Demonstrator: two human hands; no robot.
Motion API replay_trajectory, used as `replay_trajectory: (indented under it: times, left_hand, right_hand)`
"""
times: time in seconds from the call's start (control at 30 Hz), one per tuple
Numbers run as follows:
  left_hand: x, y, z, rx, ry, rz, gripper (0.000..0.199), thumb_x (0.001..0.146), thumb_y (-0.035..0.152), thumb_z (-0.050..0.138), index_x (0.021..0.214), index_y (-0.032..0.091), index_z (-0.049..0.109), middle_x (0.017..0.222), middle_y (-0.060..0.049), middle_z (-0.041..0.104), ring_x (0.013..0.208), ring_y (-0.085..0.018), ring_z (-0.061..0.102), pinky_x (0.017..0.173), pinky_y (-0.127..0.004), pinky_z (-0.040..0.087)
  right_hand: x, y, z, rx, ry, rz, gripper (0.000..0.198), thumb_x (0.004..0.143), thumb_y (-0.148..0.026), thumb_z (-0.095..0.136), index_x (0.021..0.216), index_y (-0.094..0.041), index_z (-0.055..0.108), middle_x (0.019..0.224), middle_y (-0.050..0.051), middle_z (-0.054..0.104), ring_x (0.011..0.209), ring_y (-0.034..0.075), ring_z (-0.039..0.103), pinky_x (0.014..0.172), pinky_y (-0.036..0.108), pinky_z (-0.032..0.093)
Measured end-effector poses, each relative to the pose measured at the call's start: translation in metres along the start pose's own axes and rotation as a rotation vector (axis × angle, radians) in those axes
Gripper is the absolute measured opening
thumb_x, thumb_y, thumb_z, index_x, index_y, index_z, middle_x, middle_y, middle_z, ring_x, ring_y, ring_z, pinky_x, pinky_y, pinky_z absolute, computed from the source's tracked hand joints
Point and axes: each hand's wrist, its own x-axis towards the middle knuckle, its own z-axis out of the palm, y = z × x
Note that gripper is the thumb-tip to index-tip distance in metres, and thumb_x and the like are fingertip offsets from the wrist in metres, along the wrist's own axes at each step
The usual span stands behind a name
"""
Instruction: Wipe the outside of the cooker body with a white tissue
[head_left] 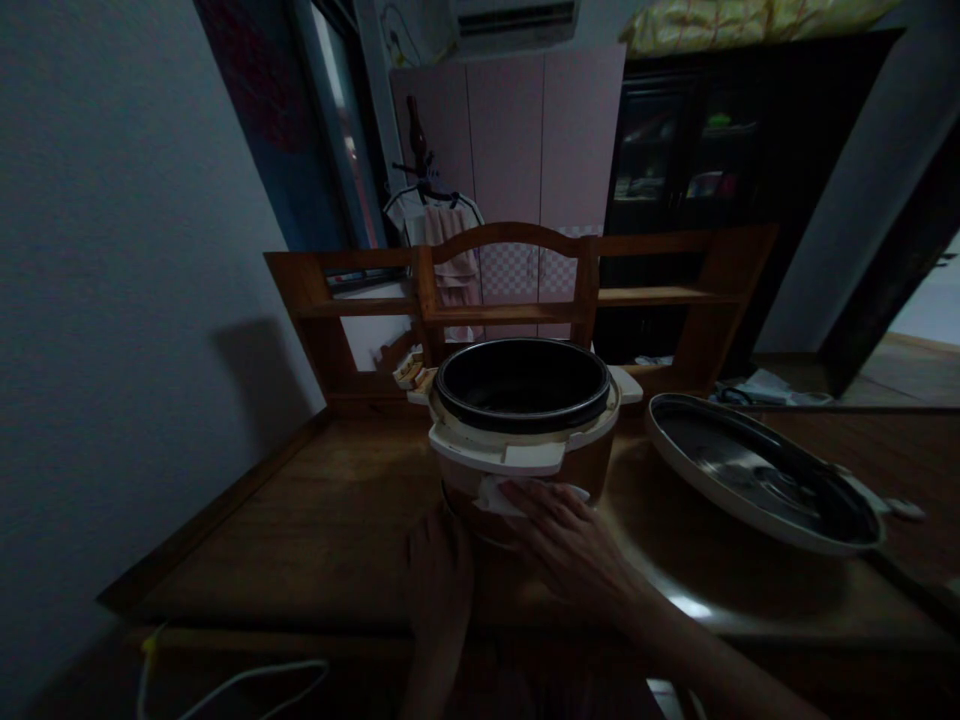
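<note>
A round electric cooker with a white rim stands upright on the wooden desk, its lid off and a dark inner pot seated in it. My right hand presses a folded white cloth flat against the cooker's front, just below the white front tab. Whether the cloth is fabric or paper is hard to tell in the dim light. Low at the cooker's front left, my left hand lies with its fingers extended near the base and nothing visible in it. Right of the cooker, the detached lid lies with its metal inside showing.
The wooden desk has a shelf rack along its back edge, behind the cooker. A wall borders the left side. A pale cord hangs below the desk's front edge.
</note>
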Motion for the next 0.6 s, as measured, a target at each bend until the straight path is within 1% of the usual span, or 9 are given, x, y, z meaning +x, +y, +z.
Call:
replay_trajectory:
  times: [0.1,0.2,0.27,0.37,0.47,0.6]
  left_hand:
    - [-0.001,-0.002,0.004,0.027,0.013,0.014,0.037,0.090,0.010,0.039,0.117,0.016,0.063,0.127,-0.016,0.059,0.113,-0.028,0.055,0.096,-0.047,0.044]
    - [-0.002,-0.003,0.010,-0.011,0.018,-0.019,0.035,0.090,0.014,0.040,0.118,0.015,0.063,0.122,-0.016,0.061,0.111,-0.028,0.056,0.095,-0.046,0.045]
    - [-0.004,-0.004,0.012,-0.026,0.029,-0.023,0.036,0.091,0.016,0.040,0.120,0.015,0.062,0.124,-0.015,0.061,0.113,-0.028,0.055,0.098,-0.048,0.044]
    - [-0.005,-0.004,0.012,-0.002,0.028,-0.017,0.037,0.093,0.018,0.039,0.123,0.013,0.060,0.129,-0.017,0.058,0.116,-0.030,0.054,0.099,-0.051,0.042]
    - [-0.004,-0.003,0.010,0.056,0.003,0.003,0.036,0.093,0.018,0.040,0.123,0.014,0.061,0.131,-0.017,0.057,0.114,-0.030,0.055,0.097,-0.050,0.044]
    - [-0.003,-0.003,0.007,0.171,-0.038,0.044,0.038,0.092,0.013,0.036,0.118,0.013,0.063,0.128,-0.019,0.059,0.112,-0.030,0.055,0.094,-0.048,0.045]
  right_hand:
    - [0.017,-0.005,0.002,0.005,0.081,0.002,0.039,0.098,-0.029,0.052,0.136,-0.019,0.054,0.149,0.004,0.050,0.133,0.019,0.048,0.110,0.035,0.037]
    - [0.032,-0.011,0.005,0.005,0.119,-0.023,0.038,0.098,-0.031,0.052,0.134,-0.020,0.056,0.145,0.002,0.054,0.130,0.018,0.050,0.109,0.033,0.038]
    - [0.043,-0.014,0.007,-0.002,0.103,-0.060,0.040,0.098,-0.031,0.052,0.136,-0.020,0.054,0.149,0.002,0.049,0.134,0.018,0.046,0.110,0.032,0.038]
    - [0.054,-0.017,0.004,-0.013,0.080,-0.111,0.047,0.098,-0.030,0.050,0.143,-0.015,0.047,0.157,0.004,0.036,0.142,0.017,0.036,0.113,0.031,0.035]
    - [0.054,-0.014,0.000,-0.021,0.072,-0.154,0.047,0.100,-0.027,0.046,0.145,-0.012,0.044,0.158,0.005,0.032,0.145,0.016,0.030,0.117,0.031,0.031]
    - [0.039,-0.005,0.005,-0.028,0.064,-0.190,0.045,0.100,-0.023,0.046,0.144,-0.013,0.044,0.157,0.003,0.036,0.146,0.016,0.030,0.120,0.031,0.029]
